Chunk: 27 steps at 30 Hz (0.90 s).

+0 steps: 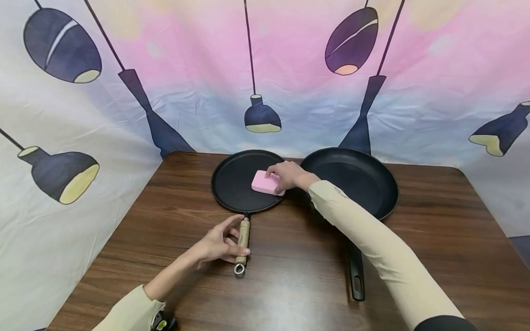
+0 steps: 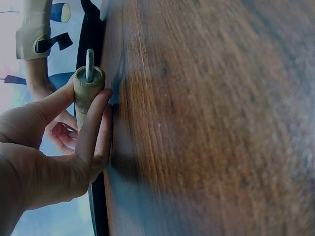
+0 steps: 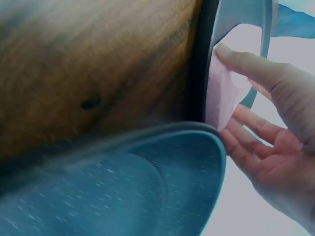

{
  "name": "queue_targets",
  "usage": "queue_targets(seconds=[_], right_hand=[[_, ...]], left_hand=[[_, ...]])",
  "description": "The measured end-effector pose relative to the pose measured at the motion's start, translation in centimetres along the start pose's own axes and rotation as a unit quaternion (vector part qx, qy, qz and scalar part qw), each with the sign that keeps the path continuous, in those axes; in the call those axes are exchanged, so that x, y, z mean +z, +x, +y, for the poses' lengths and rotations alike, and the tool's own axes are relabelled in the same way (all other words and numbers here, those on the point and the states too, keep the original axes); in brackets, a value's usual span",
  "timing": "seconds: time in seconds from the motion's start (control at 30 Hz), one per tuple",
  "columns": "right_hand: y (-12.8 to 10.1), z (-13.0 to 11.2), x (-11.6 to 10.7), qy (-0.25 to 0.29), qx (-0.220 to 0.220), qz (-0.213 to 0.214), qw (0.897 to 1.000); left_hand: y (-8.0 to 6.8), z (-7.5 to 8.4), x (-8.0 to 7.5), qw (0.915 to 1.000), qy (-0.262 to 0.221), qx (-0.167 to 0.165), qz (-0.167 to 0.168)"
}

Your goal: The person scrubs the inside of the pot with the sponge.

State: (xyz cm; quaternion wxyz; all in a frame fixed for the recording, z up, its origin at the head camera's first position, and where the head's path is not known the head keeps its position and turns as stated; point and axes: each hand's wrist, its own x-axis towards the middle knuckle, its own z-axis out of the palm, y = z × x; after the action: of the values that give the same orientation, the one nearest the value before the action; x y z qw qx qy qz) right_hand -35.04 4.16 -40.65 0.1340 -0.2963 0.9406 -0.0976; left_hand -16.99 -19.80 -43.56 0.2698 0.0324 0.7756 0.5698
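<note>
two hands are at work over one table (image 1: 286, 302), with the left hand (image 1: 216, 243) nearest its left edge. that hand's thumb and fingers curl about the wooden handle (image 1: 243, 235), gripping it from both sides. the handle points toward the near edge and belongs to the flat pan (image 1: 229, 181), which lies by the far edge, left of the middle. on this pan, by its right rim, sits the sponge (image 1: 262, 183); the right hand (image 1: 289, 174) pinches it between thumb and fingers. rightmost, the deep pan (image 1: 350, 169) lies by the far edge too, close beside the flat pan, its black handle (image 1: 353, 271) turned to the near edge. the right sleeve (image 1: 372, 235) crosses above it; whether they touch, i cannot tell.

a hard push on the sponge could, i judge, swing the flat pan round if the left grip is too light. the sponge might also slip over the rim, being so near it. a dropped right sleeve could knock the deep pan into its neighbour.

counted: one table, two hands, two pans, two handles, one sponge.
</note>
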Motion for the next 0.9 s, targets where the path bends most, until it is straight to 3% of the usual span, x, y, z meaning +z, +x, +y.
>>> queue_targets(seconds=[0.27, 0.4, 0.7, 0.9], right_hand=[[0.3, 1.3, 0.6, 0.116, -0.019, 0.002, 0.993], [0.7, 2.0, 0.1, 0.14, -0.025, -0.016, 0.99], [2.3, 3.1, -0.8, 0.095, 0.048, 0.01, 0.994], [2.2, 2.8, -0.8, 0.103, 0.03, -0.004, 0.994]], left_hand=[[0.0, -0.2, -0.2, 1.0, 0.006, 0.003, -0.002], [-0.1, 0.0, -0.2, 0.9999, 0.004, 0.008, -0.007], [-0.1, -0.2, 0.3, 1.0, 0.002, 0.002, -0.01], [0.0, -0.1, -0.1, 1.0, 0.003, 0.004, -0.003]])
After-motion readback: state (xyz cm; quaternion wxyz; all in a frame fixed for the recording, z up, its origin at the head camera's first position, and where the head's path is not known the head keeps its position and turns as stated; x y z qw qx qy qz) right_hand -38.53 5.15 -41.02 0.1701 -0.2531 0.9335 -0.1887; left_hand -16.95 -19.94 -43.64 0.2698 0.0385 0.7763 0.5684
